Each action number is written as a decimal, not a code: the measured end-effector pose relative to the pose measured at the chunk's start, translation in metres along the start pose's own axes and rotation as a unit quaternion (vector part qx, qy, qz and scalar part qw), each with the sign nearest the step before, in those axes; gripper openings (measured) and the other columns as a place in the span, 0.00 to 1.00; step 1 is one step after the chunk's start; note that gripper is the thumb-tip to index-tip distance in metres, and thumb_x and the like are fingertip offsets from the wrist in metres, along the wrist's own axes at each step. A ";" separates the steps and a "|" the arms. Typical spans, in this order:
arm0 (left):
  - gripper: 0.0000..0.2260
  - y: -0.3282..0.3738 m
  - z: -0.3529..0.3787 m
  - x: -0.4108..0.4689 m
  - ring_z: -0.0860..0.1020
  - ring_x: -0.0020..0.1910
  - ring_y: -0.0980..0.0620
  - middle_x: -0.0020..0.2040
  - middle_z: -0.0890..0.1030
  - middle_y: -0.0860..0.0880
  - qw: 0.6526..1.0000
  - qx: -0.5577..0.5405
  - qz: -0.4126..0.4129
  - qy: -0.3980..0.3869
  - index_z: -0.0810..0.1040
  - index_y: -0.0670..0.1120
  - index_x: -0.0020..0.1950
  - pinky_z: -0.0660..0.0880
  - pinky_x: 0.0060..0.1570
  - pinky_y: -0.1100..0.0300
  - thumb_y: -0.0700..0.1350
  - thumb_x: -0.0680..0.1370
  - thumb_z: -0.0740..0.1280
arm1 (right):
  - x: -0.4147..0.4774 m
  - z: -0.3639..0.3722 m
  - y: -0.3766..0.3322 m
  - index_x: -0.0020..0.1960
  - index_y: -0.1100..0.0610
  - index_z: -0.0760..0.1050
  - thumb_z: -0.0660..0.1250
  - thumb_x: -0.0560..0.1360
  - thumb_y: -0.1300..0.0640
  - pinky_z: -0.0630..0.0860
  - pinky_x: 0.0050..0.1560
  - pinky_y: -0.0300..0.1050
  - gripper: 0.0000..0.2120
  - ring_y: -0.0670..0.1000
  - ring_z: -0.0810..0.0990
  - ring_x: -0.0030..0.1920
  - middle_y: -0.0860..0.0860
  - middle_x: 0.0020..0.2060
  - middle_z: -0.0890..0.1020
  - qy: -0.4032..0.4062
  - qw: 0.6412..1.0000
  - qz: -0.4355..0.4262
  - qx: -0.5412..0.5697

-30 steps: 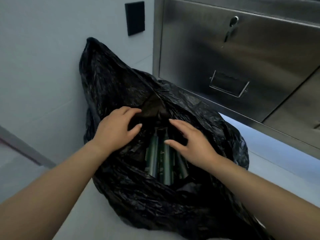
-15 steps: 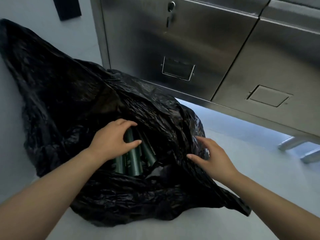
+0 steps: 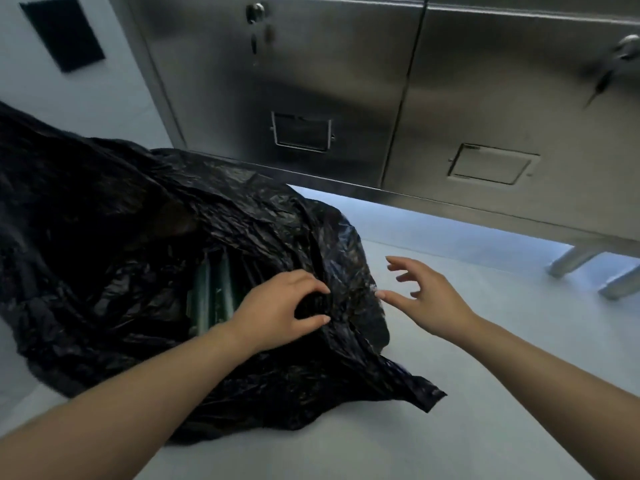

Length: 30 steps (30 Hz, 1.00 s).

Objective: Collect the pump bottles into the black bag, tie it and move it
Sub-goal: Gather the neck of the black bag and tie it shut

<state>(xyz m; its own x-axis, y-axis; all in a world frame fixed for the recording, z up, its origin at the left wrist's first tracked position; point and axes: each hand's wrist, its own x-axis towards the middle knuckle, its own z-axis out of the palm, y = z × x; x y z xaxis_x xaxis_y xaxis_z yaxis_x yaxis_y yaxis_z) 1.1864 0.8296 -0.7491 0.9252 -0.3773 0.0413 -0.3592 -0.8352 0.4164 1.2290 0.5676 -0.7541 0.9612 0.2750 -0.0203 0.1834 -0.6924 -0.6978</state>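
A crumpled black bag [image 3: 114,244] lies on the pale surface, its mouth gaping toward me. Inside the opening lie several dark green pump bottles [image 3: 211,296], side by side and partly hidden by plastic folds. My left hand [image 3: 280,310] rests on the right side of the bag's rim, fingers curled into the plastic. Just to the right of the bag hovers my right hand [image 3: 426,299], fingers spread, thumb tip close to the plastic and nothing held in it.
A stainless steel cabinet [image 3: 346,91] with two locked doors hangs above the surface at the back. Metal legs [image 3: 588,268] stand at the far right. A black wall plate [image 3: 62,32] sits on the wall at upper left.
My left hand has left the bottles and moved right onto the bag's rim. The right hand has lifted off the plastic and spread its fingers. My view has shifted right.
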 end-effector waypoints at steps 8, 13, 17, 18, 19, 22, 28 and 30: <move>0.25 0.034 0.062 -0.001 0.68 0.66 0.55 0.65 0.72 0.55 0.981 0.090 0.132 -0.113 0.72 0.57 0.65 0.61 0.66 0.58 0.62 0.70 0.67 | -0.025 -0.013 0.035 0.66 0.44 0.69 0.69 0.68 0.38 0.75 0.55 0.45 0.28 0.44 0.76 0.55 0.40 0.56 0.75 0.026 0.998 0.040 0.041; 0.14 0.021 0.053 0.001 0.75 0.58 0.54 0.56 0.79 0.56 0.980 0.120 0.095 -0.126 0.78 0.56 0.58 0.66 0.58 0.58 0.58 0.75 0.64 | -0.021 -0.012 0.020 0.65 0.43 0.69 0.69 0.69 0.40 0.76 0.55 0.44 0.26 0.43 0.76 0.55 0.40 0.57 0.76 0.014 0.998 0.021 0.050; 0.03 0.012 0.014 0.011 0.80 0.41 0.63 0.41 0.84 0.59 0.990 -0.138 -0.030 -0.030 0.82 0.58 0.44 0.74 0.43 0.67 0.51 0.72 0.72 | -0.013 -0.024 -0.011 0.61 0.42 0.73 0.68 0.66 0.36 0.75 0.50 0.38 0.25 0.39 0.77 0.53 0.38 0.54 0.79 0.021 0.993 0.007 0.119; 0.05 0.011 0.001 0.014 0.81 0.39 0.64 0.39 0.84 0.60 0.977 -0.203 -0.059 -0.001 0.82 0.59 0.42 0.74 0.40 0.70 0.47 0.72 0.73 | -0.011 -0.030 -0.022 0.58 0.41 0.74 0.67 0.64 0.34 0.75 0.50 0.38 0.24 0.39 0.78 0.52 0.39 0.52 0.80 0.025 0.989 0.001 0.144; 0.09 0.009 -0.011 0.016 0.81 0.38 0.63 0.38 0.84 0.60 0.965 -0.249 -0.079 0.028 0.82 0.60 0.40 0.74 0.39 0.71 0.44 0.72 0.73 | -0.009 -0.035 -0.032 0.56 0.40 0.76 0.66 0.63 0.33 0.76 0.52 0.41 0.24 0.39 0.79 0.51 0.39 0.51 0.81 0.022 0.985 -0.007 0.170; 0.14 -0.001 -0.040 0.020 0.83 0.41 0.57 0.39 0.85 0.54 0.935 -0.317 -0.123 0.103 0.83 0.59 0.36 0.77 0.43 0.67 0.39 0.74 0.71 | -0.011 -0.044 -0.061 0.53 0.38 0.78 0.67 0.61 0.30 0.77 0.58 0.51 0.24 0.42 0.80 0.53 0.42 0.51 0.83 -0.021 0.968 -0.034 0.247; 0.09 -0.001 -0.072 0.014 0.81 0.43 0.50 0.43 0.85 0.42 0.908 -0.366 -0.120 0.168 0.82 0.51 0.41 0.77 0.48 0.56 0.36 0.75 0.69 | -0.025 -0.027 -0.115 0.60 0.33 0.72 0.71 0.60 0.31 0.75 0.60 0.43 0.29 0.38 0.73 0.62 0.35 0.59 0.76 -0.090 0.966 -0.111 0.217; 0.08 0.002 -0.074 0.009 0.81 0.43 0.48 0.43 0.85 0.42 0.906 -0.373 -0.108 0.170 0.82 0.50 0.41 0.77 0.49 0.51 0.37 0.74 0.69 | -0.029 -0.019 -0.128 0.61 0.33 0.71 0.73 0.60 0.35 0.73 0.58 0.36 0.30 0.36 0.72 0.62 0.32 0.59 0.74 -0.086 0.969 -0.141 0.186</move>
<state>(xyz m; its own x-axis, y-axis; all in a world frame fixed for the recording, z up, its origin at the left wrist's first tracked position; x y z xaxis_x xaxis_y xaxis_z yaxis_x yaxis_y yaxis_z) 1.2036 0.8543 -0.6804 0.9939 0.0137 0.1093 -0.0990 -0.3239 0.9409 1.1814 0.6355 -0.6500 0.8292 0.5474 0.1129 0.3168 -0.2937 -0.9019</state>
